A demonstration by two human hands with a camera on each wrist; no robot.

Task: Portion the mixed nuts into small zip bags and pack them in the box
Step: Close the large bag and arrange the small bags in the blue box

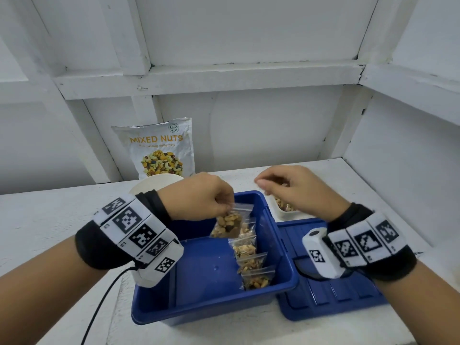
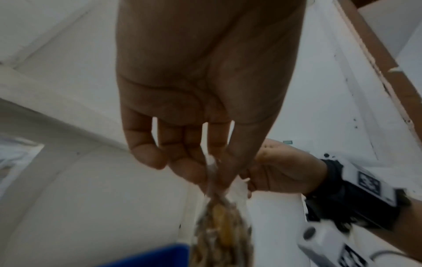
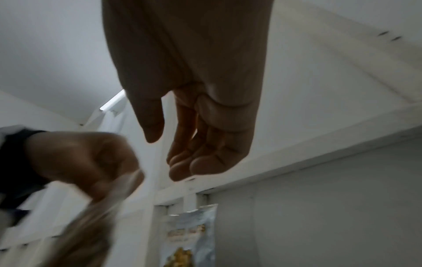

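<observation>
Here the left hand (image 1: pixel 206 195) pinches a filled bag (image 1: pixel 227 225) by its top over the box's (image 1: pixel 154 310) far end; the right hand (image 1: pixel 293 192) hangs loose, holding nothing.

Black elastic wristbands (image 1: pixel 97 247) are worn on both bare forearms, each carrying white camera housings (image 1: pixel 321 255) tiled with black square fiducial markers; a black cable (image 1: pixel 104 292) is trailed from the left.

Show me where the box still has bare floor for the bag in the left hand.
Bare floor: the box's left and middle, from its left wall to the bag row. Crowded: the right wall, where filled bags stand in line front to back. The left hand pinches its bag over the row's far end; the right hand holds nothing, above the nut tray.
</observation>
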